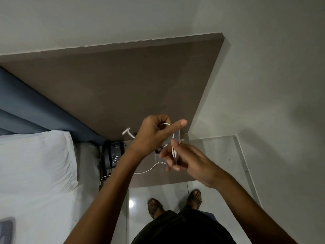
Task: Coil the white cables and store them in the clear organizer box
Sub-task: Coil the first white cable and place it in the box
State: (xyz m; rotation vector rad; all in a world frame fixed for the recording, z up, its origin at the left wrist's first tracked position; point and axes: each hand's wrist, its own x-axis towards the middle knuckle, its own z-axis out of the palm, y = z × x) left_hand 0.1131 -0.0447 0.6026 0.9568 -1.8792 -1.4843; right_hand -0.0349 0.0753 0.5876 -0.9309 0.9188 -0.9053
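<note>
My left hand is closed around loops of a white cable, held above the bedside table, with its index finger stretched out to the right. Just below it, my right hand pinches the same cable's hanging strands between thumb and fingers. One cable end sticks out to the left behind my left wrist. The clear organizer box stands on the table directly under my hands and is mostly hidden by them. A second white cable trails across the tabletop toward the left.
A brown bedside table sits against a brown wall panel. A black telephone stands at its left end, next to a bed with a white pillow. My sandalled feet stand on glossy white tiles.
</note>
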